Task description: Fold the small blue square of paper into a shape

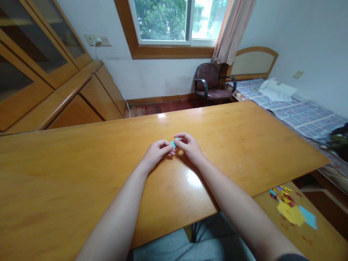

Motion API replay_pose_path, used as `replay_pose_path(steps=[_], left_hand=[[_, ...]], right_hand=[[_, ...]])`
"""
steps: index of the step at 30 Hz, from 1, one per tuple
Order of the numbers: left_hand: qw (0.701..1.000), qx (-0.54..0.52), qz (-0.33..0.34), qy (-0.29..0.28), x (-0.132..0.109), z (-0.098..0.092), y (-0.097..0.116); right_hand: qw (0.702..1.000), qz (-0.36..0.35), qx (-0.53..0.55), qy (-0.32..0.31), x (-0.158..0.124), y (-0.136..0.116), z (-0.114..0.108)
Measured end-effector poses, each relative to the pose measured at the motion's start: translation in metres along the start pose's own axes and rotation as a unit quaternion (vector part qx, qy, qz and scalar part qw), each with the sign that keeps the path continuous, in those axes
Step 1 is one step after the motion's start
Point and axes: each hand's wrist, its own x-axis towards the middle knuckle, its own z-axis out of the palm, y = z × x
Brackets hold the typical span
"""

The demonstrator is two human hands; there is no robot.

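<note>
A small piece of light blue paper (174, 143) is held between my two hands, just over the middle of the wooden table (89, 163). My left hand (158, 152) pinches its left side between thumb and fingers. On the other side, my right hand (188, 145) grips it with the thumb in front and the index finger behind. The paper looks folded, but its exact shape is partly hidden by my fingers.
At the lower right, a lower wooden surface (274, 232) bears yellow paper sheets (290, 214), a blue sheet (308, 217) and a pile of small coloured paper pieces (282, 194). A brown armchair (208, 78), a bed (296, 112) and a cabinet (89, 94) stand beyond the table.
</note>
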Motion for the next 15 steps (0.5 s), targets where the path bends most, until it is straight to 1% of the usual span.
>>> replay_pose_path(steps=[4, 7, 10, 15], left_hand=[[1.0, -0.006, -0.004, -0.001, -0.0017, 0.0029, 0.0028], [1.0, -0.015, -0.008, 0.0, -0.0027, 0.0038, 0.0039], [1.0, -0.025, -0.008, 0.002, -0.0023, 0.003, 0.0031], [1.0, -0.029, -0.003, 0.005, -0.0006, 0.0011, 0.001]], right_hand=[[0.999, -0.014, -0.029, 0.032, 0.0015, 0.0018, -0.0011], [0.999, -0.017, -0.025, 0.035, 0.0019, 0.001, -0.0008], [1.0, -0.011, -0.013, 0.02, 0.0015, -0.0005, -0.0002], [1.0, 0.004, 0.009, -0.024, 0.0003, -0.0013, 0.0003]])
